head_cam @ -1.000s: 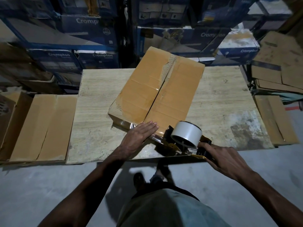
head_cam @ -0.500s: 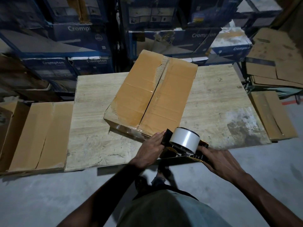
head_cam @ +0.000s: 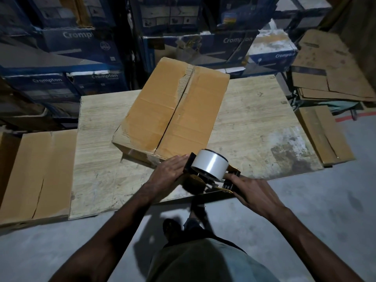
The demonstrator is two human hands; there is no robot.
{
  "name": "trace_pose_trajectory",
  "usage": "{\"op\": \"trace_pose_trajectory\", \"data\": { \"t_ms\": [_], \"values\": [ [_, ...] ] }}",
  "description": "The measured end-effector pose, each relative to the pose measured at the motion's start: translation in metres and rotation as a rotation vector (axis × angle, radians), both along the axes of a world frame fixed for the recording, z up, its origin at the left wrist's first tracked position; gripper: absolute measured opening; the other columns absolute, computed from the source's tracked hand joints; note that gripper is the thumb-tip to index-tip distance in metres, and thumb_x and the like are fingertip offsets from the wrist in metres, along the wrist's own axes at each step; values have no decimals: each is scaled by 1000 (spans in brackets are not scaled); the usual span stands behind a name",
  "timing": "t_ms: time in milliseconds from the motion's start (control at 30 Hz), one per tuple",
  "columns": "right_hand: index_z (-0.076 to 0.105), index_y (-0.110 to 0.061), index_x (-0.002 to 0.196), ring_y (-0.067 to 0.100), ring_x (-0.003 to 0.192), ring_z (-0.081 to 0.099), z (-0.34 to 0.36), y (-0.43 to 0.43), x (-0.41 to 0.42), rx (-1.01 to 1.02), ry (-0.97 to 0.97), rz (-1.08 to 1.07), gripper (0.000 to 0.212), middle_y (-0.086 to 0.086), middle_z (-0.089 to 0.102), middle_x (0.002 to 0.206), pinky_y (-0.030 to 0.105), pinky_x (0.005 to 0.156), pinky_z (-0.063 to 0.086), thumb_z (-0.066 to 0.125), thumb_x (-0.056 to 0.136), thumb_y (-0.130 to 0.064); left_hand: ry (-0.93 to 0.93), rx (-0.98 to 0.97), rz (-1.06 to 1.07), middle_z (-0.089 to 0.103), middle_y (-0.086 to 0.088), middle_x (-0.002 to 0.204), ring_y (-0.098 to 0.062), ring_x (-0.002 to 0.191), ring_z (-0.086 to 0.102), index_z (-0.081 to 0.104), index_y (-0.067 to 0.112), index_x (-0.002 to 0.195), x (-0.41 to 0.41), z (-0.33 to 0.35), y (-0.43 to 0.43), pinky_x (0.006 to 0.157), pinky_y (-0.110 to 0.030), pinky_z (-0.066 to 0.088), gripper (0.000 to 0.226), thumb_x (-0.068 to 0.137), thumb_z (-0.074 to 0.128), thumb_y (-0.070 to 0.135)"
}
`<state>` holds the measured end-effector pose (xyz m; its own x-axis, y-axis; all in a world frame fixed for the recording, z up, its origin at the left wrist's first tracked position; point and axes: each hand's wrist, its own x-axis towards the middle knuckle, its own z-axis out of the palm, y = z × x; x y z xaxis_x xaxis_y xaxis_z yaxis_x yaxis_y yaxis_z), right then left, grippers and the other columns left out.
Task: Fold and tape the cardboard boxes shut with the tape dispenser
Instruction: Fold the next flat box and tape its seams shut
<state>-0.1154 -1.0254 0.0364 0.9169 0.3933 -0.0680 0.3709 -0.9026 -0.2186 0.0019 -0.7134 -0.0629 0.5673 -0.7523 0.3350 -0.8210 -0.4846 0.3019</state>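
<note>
The cardboard box (head_cam: 171,115) is folded shut, but I see no tape along its top seam. My right hand (head_cam: 256,194) grips the tape dispenser (head_cam: 209,167); my left hand (head_cam: 168,169) presses flat-fingered beside it.

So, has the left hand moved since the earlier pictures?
Yes. The left hand slid to the right along the near edge of the box, away from its middle seam, and now touches the tape dispenser.

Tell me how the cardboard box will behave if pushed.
The cardboard box lies flat and wide on the table, so it probably slides rather than tips. Its torn far seam and creased flaps suggest worn board that may buckle under pressing.
</note>
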Motion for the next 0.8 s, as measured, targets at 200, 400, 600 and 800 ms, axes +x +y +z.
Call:
{"op": "trace_pose_trajectory", "data": {
  "t_ms": [200,400,600,800],
  "values": [
    [42,-35,141,21,63,67,7,-17,0,-19,-15,29,63,-2,74,96,30,48,48,77,88,-28,2,42,20,50,-12,156,-27,144,47,54,12,146,-2,-4,-2,115,-50,44,45,105,47,28],
    [52,-32,130,20,49,61,10,-64,-33,-54,2,-27,73,-5,73,80,25,41,32,92,71,-21,67,61,36,36,-7,165,-24,151,38,39,25,158,-6,-5,-3,122,-47,34,65,100,68,29],
    [52,-32,130,24,47,62,-16,-61,-31,-66,38,-24,73,-1,73,84,26,42,33,92,70,-23,72,7,52,45,-6,160,-26,147,44,50,20,153,-8,0,-6,120,-44,35,49,112,34,43],
    [49,-30,128,26,56,66,-66,-21,-13,25,31,-67,43,2,72,80,32,40,44,60,87,-36,79,3,90,48,-4,158,-23,147,44,52,21,151,-9,-3,-9,118,-45,38,46,114,32,40]
  ]
}}
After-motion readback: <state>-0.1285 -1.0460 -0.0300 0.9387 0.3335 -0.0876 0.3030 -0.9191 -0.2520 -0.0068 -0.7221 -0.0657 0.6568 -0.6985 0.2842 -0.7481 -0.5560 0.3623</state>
